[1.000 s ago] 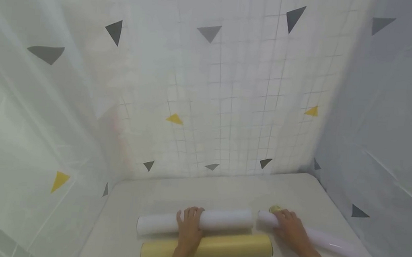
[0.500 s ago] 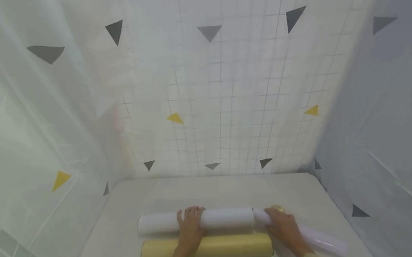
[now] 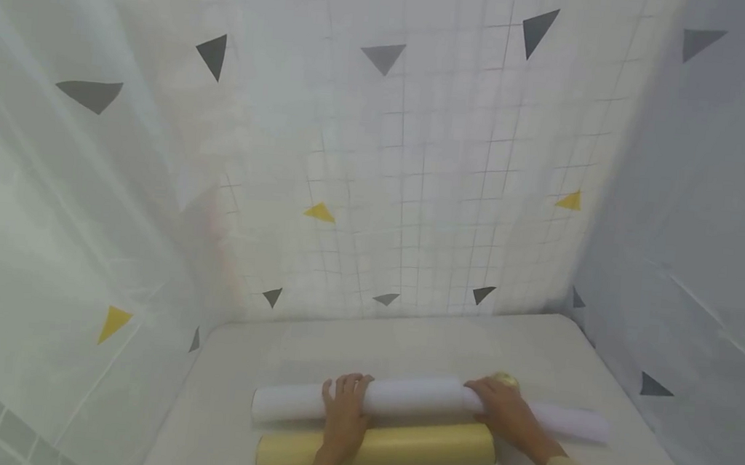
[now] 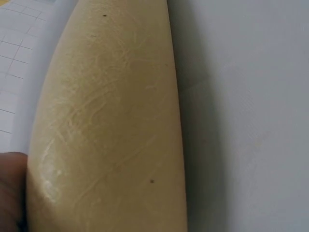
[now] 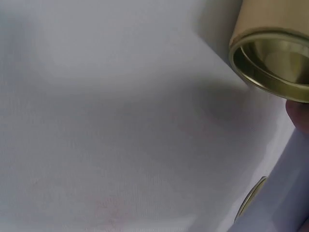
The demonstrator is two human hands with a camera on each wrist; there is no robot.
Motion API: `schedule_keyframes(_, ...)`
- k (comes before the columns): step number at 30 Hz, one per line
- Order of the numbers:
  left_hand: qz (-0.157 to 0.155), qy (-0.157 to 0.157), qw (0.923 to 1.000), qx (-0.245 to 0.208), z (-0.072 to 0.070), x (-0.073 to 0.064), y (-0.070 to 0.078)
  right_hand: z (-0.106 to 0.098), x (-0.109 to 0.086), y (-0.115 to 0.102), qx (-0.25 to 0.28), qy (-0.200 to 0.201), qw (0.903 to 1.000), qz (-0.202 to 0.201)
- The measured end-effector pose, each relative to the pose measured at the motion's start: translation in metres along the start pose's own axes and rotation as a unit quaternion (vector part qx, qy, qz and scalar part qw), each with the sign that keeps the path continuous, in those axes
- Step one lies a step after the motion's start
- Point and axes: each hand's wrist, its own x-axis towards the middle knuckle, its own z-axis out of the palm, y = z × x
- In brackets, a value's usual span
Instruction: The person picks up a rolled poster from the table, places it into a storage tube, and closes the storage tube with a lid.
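Observation:
A thick white tube [image 3: 408,397] lies across the surface, with the fingers of my left hand [image 3: 344,424] curled over it. The left wrist passes above a yellow tube [image 3: 431,445], whose creased wrapping fills much of the left wrist view. My right hand [image 3: 509,415] grips a thinner pale lilac roll [image 3: 571,422] near its left end, which is at the white tube's right end. The hand hides whether the two touch. In the right wrist view, the yellow tube's end [image 5: 270,72] has a recessed metal rim, near the right thumb [image 5: 299,116].
A round gold lid-like piece [image 3: 505,379] lies just behind the right hand. The pale tabletop [image 3: 377,342] backs onto a grid-lined white wall [image 3: 444,158] with grey and yellow triangles. Pale walls also stand at left and right.
My right hand has moved left with the lilac roll, bringing it up to the white tube and turning it more nearly in line. The left hand has stayed on the white tube.

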Motion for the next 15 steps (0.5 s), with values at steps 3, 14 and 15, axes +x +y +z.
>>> schedule_keyframes(3, -0.008, -0.014, 0.9998, -0.008, -0.002, -0.001, -0.001, -0.002, 0.0, -0.001, 0.021, -0.025, 0.9995, 0.0)
schedule_keyframes(14, -0.003, -0.012, 0.9999, 0.0, -0.003, 0.0, 0.0, 0.0, -0.026, 0.037, -0.02, 0.065, 0.9952, -0.07)
schedule_keyframes(15, -0.008, -0.018, 0.9998, 0.0, -0.004, 0.0, 0.0, -0.002, -0.029, 0.042, -0.027, 0.06, 0.9956, -0.067)
